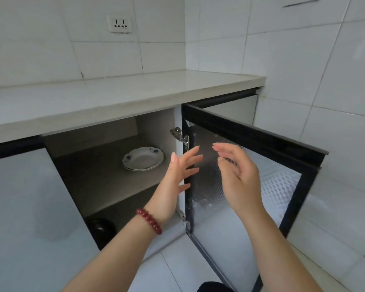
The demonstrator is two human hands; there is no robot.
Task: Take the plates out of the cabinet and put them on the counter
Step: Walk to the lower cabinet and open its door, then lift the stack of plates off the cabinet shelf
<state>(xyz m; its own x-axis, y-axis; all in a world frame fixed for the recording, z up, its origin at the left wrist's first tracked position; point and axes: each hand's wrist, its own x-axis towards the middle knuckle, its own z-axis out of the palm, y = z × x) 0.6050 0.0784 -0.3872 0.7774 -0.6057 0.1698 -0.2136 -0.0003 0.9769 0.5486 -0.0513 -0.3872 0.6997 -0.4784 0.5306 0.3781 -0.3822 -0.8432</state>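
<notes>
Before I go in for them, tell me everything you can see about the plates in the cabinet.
The plates form a short stack, apparently two or three, the exact count unclear. They look like white glazed ceramic with scalloped rims and small blue floral motifs. They lie flat, face up, on the upper shelf toward its back right, near the side wall by the hinge. Only the shelf touches them. The left hand is open in front of them, not in contact; the cabinet door stands open.
</notes>
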